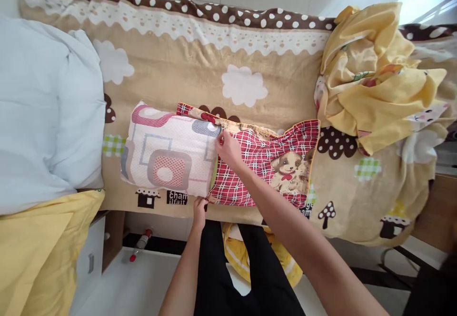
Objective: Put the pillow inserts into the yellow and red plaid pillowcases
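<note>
On the bed lies a white pillow (167, 154) with pink and grey shapes. Its right end meets the opening of a red plaid pillowcase (246, 182) printed with puppies, and how far it goes inside is hidden. My left hand (199, 212) pinches the lower corner of the pillowcase's opening at the bed's front side. Up at the far side of that opening, my right hand (229, 148) is closed on the pillowcase's edge, beside the pillow. The case's right part lies loose and wrinkled, with a yellow-trimmed border.
A beige patterned blanket (171, 68) covers the bed. Crumpled yellow cloth (382, 83) lies at the right, a pale blue quilt (46, 111) and yellow bedding (43, 249) at the left. Below are a red-capped bottle (141, 244) and a yellow round mat (282, 254).
</note>
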A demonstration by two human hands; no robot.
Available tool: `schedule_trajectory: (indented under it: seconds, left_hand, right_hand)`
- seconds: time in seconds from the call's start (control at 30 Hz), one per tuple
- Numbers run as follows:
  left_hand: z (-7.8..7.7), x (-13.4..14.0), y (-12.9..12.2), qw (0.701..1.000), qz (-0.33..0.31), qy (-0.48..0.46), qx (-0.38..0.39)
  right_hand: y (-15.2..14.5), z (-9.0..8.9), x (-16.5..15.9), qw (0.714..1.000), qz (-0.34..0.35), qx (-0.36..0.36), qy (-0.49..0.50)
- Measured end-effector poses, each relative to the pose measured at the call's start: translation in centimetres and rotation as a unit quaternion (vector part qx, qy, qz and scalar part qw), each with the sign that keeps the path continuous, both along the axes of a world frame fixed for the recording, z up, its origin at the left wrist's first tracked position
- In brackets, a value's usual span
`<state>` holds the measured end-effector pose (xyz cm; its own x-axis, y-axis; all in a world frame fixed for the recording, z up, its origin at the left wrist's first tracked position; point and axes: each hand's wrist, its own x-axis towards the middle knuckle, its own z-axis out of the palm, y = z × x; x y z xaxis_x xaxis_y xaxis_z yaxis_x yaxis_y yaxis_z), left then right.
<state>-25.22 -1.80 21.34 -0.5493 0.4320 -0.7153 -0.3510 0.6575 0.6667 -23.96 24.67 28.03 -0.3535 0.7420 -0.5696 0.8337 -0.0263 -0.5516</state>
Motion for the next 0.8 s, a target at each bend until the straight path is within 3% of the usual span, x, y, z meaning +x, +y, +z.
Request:
schedule_trajectory:
  seconds: [0.13,0.27,0.4,0.53,0.6,0.67,0.8]
  left_hand:
    - [1.5,-0.2,0.7,0.999,0.027,0.036,0.023]
    - [3.6,0.5,0.8,0.99,-0.018,0.134,0.03]
    - [4.4,1.7,0.9,0.988,0.006,0.156,0.009]
    - [4.0,1.3,1.8,0.993,0.05,0.085,0.066]
    - [3.7,0.4,2.2,0.993,0.053,0.07,0.081]
    - [3.3,-0.3,2.3,0.993,0.045,0.06,0.091]
    - [3.1,-0.9,1.6,0.994,0.016,0.026,0.105]
  right_hand:
    - [2.6,0.2,-2.6,0.993,0.008,-0.03,-0.117]
    - [3.1,0.0,-1.9,0.986,0.07,-0.02,-0.147]
    - [2.8,-1.0,-1.9,0.981,0.149,0.084,-0.087]
    - [3.6,-2.8,-2.8,0.941,0.256,0.22,0.013]
    - [4.4,-3.9,-3.3,0.934,0.293,0.198,0.044]
    - [5.2,-4.9,-3.8,0.943,0.303,0.132,0.044]
    - [6.1,-5.9,-4.6,0.941,0.33,0.072,-0.023]
